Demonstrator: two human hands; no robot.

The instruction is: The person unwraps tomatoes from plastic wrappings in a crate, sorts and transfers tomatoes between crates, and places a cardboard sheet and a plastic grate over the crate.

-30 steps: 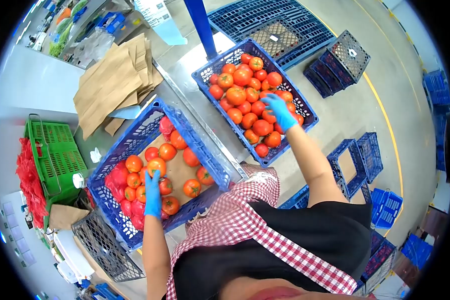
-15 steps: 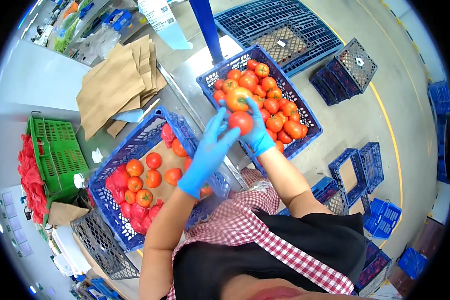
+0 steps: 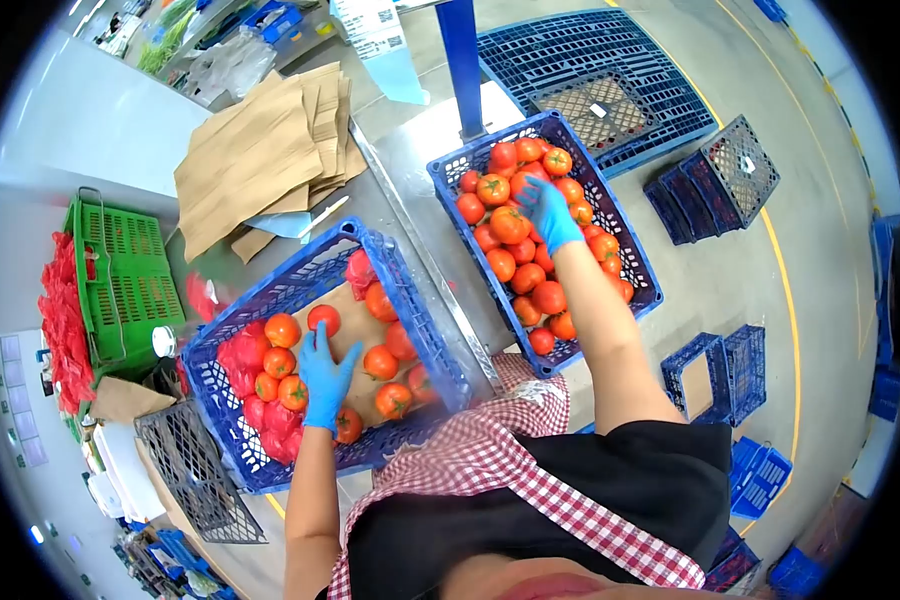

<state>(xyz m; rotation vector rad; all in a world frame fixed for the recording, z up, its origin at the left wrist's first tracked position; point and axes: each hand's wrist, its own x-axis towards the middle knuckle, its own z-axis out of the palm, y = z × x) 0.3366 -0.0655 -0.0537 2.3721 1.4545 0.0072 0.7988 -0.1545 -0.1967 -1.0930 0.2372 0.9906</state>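
My left hand [image 3: 327, 378], in a blue glove, is over the near blue crate [image 3: 432, 345], fingers spread. Its fingertips are beside a red tomato [image 3: 322, 319] on the crate's brown paper lining; I cannot tell if they touch it. Around it lie more loose tomatoes, and red-wrapped ones [image 3: 242, 358] line the left side. My right hand [image 3: 552, 212], gloved alike, reaches into the far blue crate [image 3: 615, 210], which is heaped with tomatoes. Its fingers are extended and apart over the heap, against a tomato [image 3: 523, 184], without a visible grip.
Brown paper sheets [image 3: 255, 150] are stacked behind the near crate. A green crate [image 3: 125, 285] with red netting [image 3: 62, 320] stands left. A blurred red thing [image 3: 205, 296] is near the crate's left corner. A blue post [image 3: 461, 70] rises behind the far crate.
My hands have parted: the left moved down to the near crate, the right into the far crate. The two tomatoes they held together have been let go. The view has shifted slightly.
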